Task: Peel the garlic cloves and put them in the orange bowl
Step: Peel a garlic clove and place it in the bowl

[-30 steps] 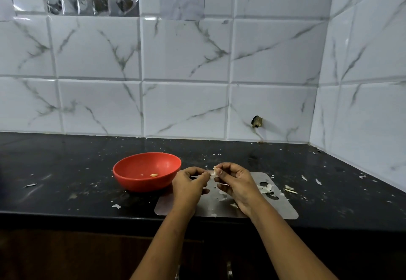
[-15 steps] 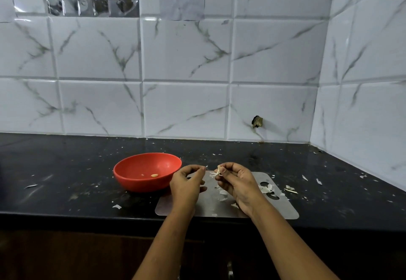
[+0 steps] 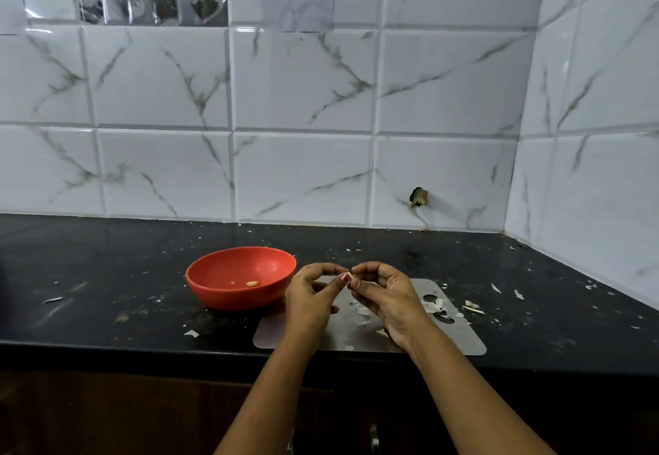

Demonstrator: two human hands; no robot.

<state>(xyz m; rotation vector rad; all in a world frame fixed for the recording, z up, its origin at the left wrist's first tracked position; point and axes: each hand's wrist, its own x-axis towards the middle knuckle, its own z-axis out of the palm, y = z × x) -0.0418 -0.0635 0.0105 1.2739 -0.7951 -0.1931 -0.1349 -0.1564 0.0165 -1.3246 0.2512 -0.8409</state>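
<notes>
Curled tight, my left hand and right hand pinch 1 garlic clove just beside the orange bowl. It looks tiny, light and probably slippery. I should hold its ends firmly and pick at the papery skin.

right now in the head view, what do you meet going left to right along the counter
orange bowl → left hand → garlic clove pinched between both hands → right hand → loose peel scraps

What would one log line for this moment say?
step: peeling | left hand: pinches garlic clove | right hand: pinches same clove | orange bowl: one peeled clove inside | steel board: peel scraps
</notes>
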